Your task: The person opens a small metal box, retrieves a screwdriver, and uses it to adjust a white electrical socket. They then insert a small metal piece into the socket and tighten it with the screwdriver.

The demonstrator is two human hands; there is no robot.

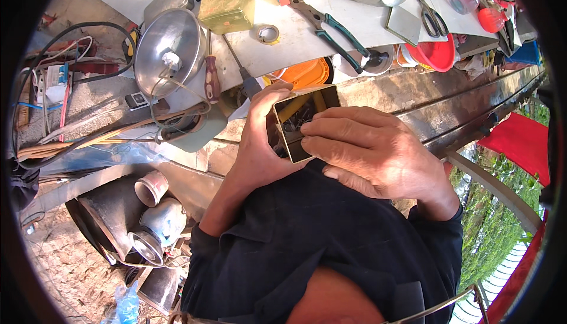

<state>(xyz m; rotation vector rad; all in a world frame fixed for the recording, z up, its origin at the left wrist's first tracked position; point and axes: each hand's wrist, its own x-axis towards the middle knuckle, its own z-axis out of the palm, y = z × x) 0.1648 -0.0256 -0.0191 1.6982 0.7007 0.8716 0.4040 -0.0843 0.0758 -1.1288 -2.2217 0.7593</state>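
In front of my chest my left hand (260, 132) wraps around a square, open-topped metal tin (296, 153) with a gold-coloured rim. The tin's mouth is tilted toward me. Inside lie small dark and shiny metal pieces (302, 117), too small to name, and something yellow (289, 108). My right hand (369, 147) reaches over the tin from the right, its fingers stretched out and their tips at the opening. I see nothing held in it, though the undersides of its fingers are hidden.
On the bench beyond my hands are a gold tin (227, 6), long pliers (331, 29), scissors (433, 17), a screwdriver (212, 79), a roll of tape (267, 33) and a metal bowl (168, 46). Tangled wires (106, 132) lie left. Metal containers (162, 223) stand lower left.
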